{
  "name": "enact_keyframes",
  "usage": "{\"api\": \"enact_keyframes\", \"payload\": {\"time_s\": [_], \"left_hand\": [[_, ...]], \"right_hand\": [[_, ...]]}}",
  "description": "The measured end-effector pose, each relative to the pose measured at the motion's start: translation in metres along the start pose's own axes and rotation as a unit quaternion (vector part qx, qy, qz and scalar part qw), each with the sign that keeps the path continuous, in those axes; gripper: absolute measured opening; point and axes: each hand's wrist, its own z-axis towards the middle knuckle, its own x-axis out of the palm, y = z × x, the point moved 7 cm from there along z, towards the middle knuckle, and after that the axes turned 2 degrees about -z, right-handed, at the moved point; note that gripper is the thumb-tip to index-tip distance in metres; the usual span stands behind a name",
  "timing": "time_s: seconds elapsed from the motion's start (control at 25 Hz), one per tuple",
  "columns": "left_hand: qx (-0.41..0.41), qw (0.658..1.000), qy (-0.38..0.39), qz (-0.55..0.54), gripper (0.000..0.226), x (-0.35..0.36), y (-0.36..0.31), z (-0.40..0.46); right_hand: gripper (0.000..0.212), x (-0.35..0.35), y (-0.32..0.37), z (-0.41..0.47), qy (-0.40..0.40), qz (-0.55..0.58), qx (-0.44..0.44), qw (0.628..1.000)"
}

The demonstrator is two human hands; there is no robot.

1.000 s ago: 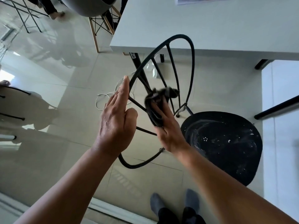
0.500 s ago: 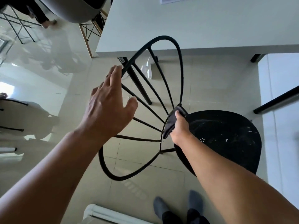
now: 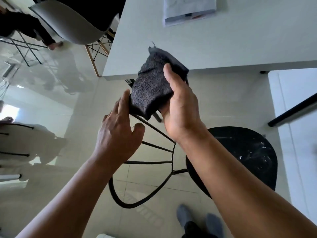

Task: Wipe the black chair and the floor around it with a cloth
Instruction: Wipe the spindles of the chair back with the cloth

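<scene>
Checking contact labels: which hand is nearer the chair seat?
Right. The right hand holds the cloth above the backrest, its wrist close to the black seat. The left hand lies farther left, over the backrest rods.

head-worn view, looking steeply down (wide-angle), close above hands

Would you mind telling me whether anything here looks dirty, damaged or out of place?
Yes: the black chair's seat is flecked with white specks and pale smears, so it looks unwiped. The dark cloth, gripped in the right hand, has a loose thread at its top corner. Nothing else stands out.
</scene>
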Motion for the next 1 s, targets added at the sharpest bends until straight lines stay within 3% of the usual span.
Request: {"api": "enact_keyframes", "payload": {"time_s": [0.12, 0.2, 0.24, 0.32, 0.4, 0.44, 0.56, 0.64, 0.72, 0.84, 0.92, 1.0], "left_hand": [[0.018, 1.000, 0.004, 0.008, 0.090, -0.001, -0.002, -0.001], [0.030, 0.999, 0.006, 0.011, 0.092, 0.000, -0.001, 0.001], [0.042, 0.999, 0.012, 0.013, 0.092, 0.000, -0.001, 0.006], [0.074, 0.997, 0.025, 0.005, 0.090, -0.002, -0.005, 0.021], [0.097, 0.995, 0.032, -0.001, 0.081, -0.001, -0.011, 0.037], [0.106, 0.994, 0.033, 0.010, 0.083, 0.000, -0.014, 0.043], [0.116, 0.990, 0.040, 0.062, 0.102, 0.008, -0.015, 0.047], [0.120, 0.989, 0.038, 0.078, 0.106, 0.009, -0.013, 0.044], [0.122, 0.988, 0.033, 0.086, 0.105, 0.009, -0.014, 0.045], [0.127, 0.987, 0.031, 0.088, 0.103, 0.010, -0.014, 0.047], [0.130, 0.988, 0.037, 0.078, 0.103, 0.010, -0.014, 0.046], [0.130, 0.989, 0.037, 0.065, 0.103, 0.009, -0.014, 0.046]], "right_hand": [[0.014, 0.026, 0.045, 0.007, 0.043, -0.067, -0.135, 0.988], [0.019, 0.027, 0.046, 0.007, 0.082, -0.194, -0.214, 0.954], [0.020, 0.023, 0.033, 0.007, 0.109, -0.284, -0.238, 0.923], [0.036, 0.006, -0.013, 0.014, 0.137, -0.474, -0.278, 0.824], [0.055, -0.025, -0.055, 0.024, 0.114, -0.569, -0.314, 0.752], [0.057, -0.041, -0.068, 0.026, 0.095, -0.569, -0.321, 0.751], [0.055, -0.103, -0.104, 0.033, 0.016, -0.541, -0.256, 0.801], [0.044, -0.157, -0.135, 0.042, -0.070, -0.483, -0.112, 0.865], [0.017, -0.220, -0.171, 0.051, -0.220, -0.313, 0.054, 0.922], [0.013, -0.269, -0.198, 0.054, -0.357, -0.145, 0.194, 0.902], [0.035, -0.270, -0.200, 0.064, -0.376, -0.021, 0.204, 0.903], [0.058, -0.261, -0.187, 0.081, -0.361, 0.036, 0.190, 0.913]]}}
